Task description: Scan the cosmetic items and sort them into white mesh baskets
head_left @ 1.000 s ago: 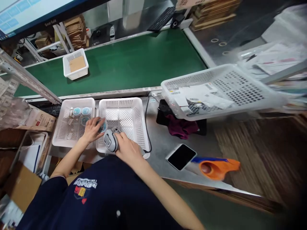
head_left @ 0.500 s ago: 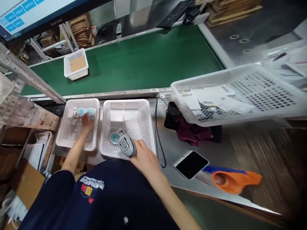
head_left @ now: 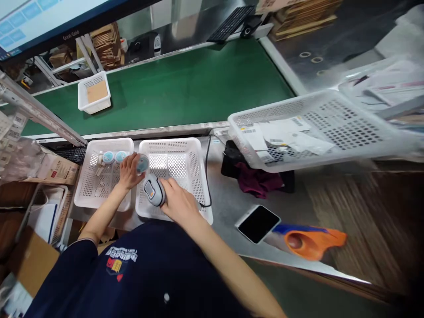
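My left hand [head_left: 130,172] grips a round jar with a pale blue top [head_left: 142,164], held over the adjoining rims of two white baskets. In my right hand [head_left: 179,201] is a grey barcode scanner [head_left: 154,190], its head close below the jar. Beneath the scanner lies the right white basket [head_left: 197,176], its floor partly hidden by my hand and the scanner. Two similar blue-topped jars [head_left: 108,157] stand in the left white basket [head_left: 86,176], with a small pale item [head_left: 100,163] beside them.
Behind the baskets runs a green conveyor belt [head_left: 185,84] bearing a small white basket [head_left: 94,99]. A large basket of papers [head_left: 278,161] juts in from the right. Nearby are a dark red cloth [head_left: 256,181], a phone [head_left: 259,224] and an orange-and-blue tool [head_left: 311,243]. A monitor [head_left: 59,26] hangs upper left.
My left hand has moved right from the jars in the left basket and now holds a jar. The jar seen in the right basket no longer shows there. The scanner has shifted left.
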Motion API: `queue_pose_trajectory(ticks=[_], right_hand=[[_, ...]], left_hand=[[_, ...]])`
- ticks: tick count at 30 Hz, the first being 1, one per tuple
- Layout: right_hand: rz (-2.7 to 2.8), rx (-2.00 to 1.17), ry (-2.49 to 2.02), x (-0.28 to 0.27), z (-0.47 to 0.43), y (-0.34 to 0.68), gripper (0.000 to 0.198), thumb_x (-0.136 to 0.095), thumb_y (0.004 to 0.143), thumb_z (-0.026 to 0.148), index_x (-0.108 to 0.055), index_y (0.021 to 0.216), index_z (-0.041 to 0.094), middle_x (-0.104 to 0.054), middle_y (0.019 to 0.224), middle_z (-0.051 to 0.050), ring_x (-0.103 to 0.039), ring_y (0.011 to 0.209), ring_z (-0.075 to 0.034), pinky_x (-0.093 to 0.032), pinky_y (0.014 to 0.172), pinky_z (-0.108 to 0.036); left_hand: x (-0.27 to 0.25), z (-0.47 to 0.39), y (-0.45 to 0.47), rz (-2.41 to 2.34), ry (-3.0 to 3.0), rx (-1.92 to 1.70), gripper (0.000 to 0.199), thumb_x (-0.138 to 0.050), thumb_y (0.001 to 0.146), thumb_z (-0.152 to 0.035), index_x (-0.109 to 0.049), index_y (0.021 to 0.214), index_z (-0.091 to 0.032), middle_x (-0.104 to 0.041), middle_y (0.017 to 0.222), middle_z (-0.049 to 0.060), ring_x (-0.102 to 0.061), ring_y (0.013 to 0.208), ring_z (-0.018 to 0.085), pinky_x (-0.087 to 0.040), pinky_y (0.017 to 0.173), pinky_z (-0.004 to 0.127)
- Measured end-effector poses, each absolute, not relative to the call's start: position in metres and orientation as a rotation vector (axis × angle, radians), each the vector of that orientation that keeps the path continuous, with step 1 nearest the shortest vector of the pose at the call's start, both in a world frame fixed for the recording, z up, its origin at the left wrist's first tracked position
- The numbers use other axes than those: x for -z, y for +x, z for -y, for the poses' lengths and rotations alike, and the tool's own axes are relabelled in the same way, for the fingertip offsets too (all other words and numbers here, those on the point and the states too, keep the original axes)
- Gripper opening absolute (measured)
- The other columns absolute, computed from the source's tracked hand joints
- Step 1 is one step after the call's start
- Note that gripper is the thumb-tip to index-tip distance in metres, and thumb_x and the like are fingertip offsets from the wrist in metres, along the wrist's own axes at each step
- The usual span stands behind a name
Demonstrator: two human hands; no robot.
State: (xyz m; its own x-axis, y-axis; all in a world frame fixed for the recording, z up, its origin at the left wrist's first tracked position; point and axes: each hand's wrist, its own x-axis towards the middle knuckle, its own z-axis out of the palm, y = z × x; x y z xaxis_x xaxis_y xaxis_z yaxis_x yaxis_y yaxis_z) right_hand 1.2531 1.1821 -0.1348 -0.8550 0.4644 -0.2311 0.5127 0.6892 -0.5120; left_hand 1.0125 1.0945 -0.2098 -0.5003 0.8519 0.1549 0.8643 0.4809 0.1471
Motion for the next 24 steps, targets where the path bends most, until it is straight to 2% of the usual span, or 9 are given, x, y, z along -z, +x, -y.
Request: queue_pose_trajectory(ticks=[2, 5, 8, 11, 14, 16, 18, 21, 24], right_hand=[[-2.802, 0.872, 0.862, 0.132, -1.188, 1.252, 0.062, -0.064, 0.096, 0.016, -0.053, 0.156, 0.020, -0.062, 0.142, -0.014, -0.072, 0.109, -0.032, -0.047, 0.076, -0.038], [-2.787, 0.889, 0.994, 0.137, -1.196, 1.265, 0.058, -0.064, 0.096, 0.017, -0.055, 0.154, 0.019, -0.065, 0.138, -0.013, -0.072, 0.109, -0.032, -0.045, 0.076, -0.038], [-2.769, 0.905, 1.127, 0.147, -1.201, 1.286, 0.055, -0.064, 0.098, 0.020, -0.057, 0.153, 0.019, -0.066, 0.135, -0.013, -0.072, 0.104, -0.031, -0.043, 0.073, -0.037], [-2.753, 0.885, 1.175, 0.155, -1.201, 1.298, 0.054, -0.062, 0.097, 0.018, -0.060, 0.151, 0.020, -0.066, 0.133, -0.013, -0.072, 0.098, -0.030, -0.042, 0.071, -0.037], [-2.737, 0.899, 1.135, 0.155, -1.200, 1.295, 0.057, -0.062, 0.095, 0.015, -0.059, 0.152, 0.019, -0.065, 0.136, -0.013, -0.073, 0.100, -0.030, -0.043, 0.073, -0.037], [-2.731, 0.917, 1.094, 0.152, -1.200, 1.288, 0.059, -0.063, 0.095, 0.015, -0.057, 0.154, 0.018, -0.064, 0.139, -0.013, -0.073, 0.106, -0.031, -0.044, 0.075, -0.038], [-2.733, 0.925, 1.051, 0.146, -1.199, 1.281, 0.062, -0.063, 0.095, 0.014, -0.055, 0.156, 0.018, -0.063, 0.141, -0.013, -0.073, 0.110, -0.032, -0.045, 0.076, -0.038], [-2.744, 0.905, 0.983, 0.137, -1.196, 1.270, 0.065, -0.062, 0.095, 0.013, -0.053, 0.159, 0.019, -0.061, 0.145, -0.012, -0.073, 0.112, -0.032, -0.045, 0.076, -0.038], [-2.811, 0.856, 0.939, 0.132, -1.192, 1.265, 0.068, -0.064, 0.094, 0.016, -0.051, 0.160, 0.020, -0.061, 0.144, -0.013, -0.073, 0.106, -0.031, -0.044, 0.073, -0.038]], left_hand=[[0.213, -1.112, 1.021, 2.589, -1.695, 0.309, 0.069, -0.068, 0.100, -0.035, -0.049, 0.164, -0.019, -0.043, 0.174, 0.017, -0.040, 0.160, 0.037, -0.028, 0.134, 0.049], [0.221, -1.136, 1.003, 2.586, -1.748, 0.332, 0.082, -0.069, 0.100, -0.044, -0.037, 0.171, -0.017, -0.033, 0.180, 0.019, -0.031, 0.165, 0.038, -0.025, 0.135, 0.052], [0.228, -1.145, 0.956, 2.801, -1.326, 0.419, 0.078, -0.064, 0.104, -0.041, -0.033, 0.170, -0.012, -0.028, 0.180, 0.024, -0.025, 0.168, 0.035, -0.026, 0.135, 0.051], [0.232, -1.138, 0.913, 3.015, -0.909, 0.406, 0.063, -0.066, 0.102, -0.029, -0.044, 0.157, -0.008, -0.043, 0.168, 0.030, -0.036, 0.162, 0.037, -0.032, 0.130, 0.053], [0.232, -1.125, 0.895, 3.068, -0.918, 0.377, 0.051, -0.075, 0.096, -0.036, -0.057, 0.135, -0.008, -0.065, 0.139, 0.026, -0.050, 0.145, 0.040, -0.037, 0.122, 0.055], [0.230, -1.120, 0.895, 3.028, -0.954, 0.378, 0.046, -0.075, 0.096, -0.038, -0.059, 0.128, -0.009, -0.068, 0.130, 0.024, -0.054, 0.140, 0.038, -0.036, 0.122, 0.053], [0.226, -1.118, 0.903, 2.938, -0.951, 0.387, 0.055, -0.077, 0.091, -0.033, -0.057, 0.135, -0.008, -0.063, 0.141, 0.026, -0.049, 0.146, 0.039, -0.031, 0.128, 0.053], [0.221, -1.116, 0.929, 2.729, -1.032, 0.421, 0.077, -0.078, 0.085, -0.022, -0.047, 0.155, -0.008, -0.047, 0.163, 0.027, -0.031, 0.163, 0.041, -0.019, 0.137, 0.057], [0.220, -1.108, 0.976, 2.501, -1.358, 0.438, 0.076, -0.072, 0.087, -0.017, -0.049, 0.159, -0.013, -0.049, 0.165, 0.024, -0.032, 0.164, 0.040, -0.019, 0.138, 0.058]])
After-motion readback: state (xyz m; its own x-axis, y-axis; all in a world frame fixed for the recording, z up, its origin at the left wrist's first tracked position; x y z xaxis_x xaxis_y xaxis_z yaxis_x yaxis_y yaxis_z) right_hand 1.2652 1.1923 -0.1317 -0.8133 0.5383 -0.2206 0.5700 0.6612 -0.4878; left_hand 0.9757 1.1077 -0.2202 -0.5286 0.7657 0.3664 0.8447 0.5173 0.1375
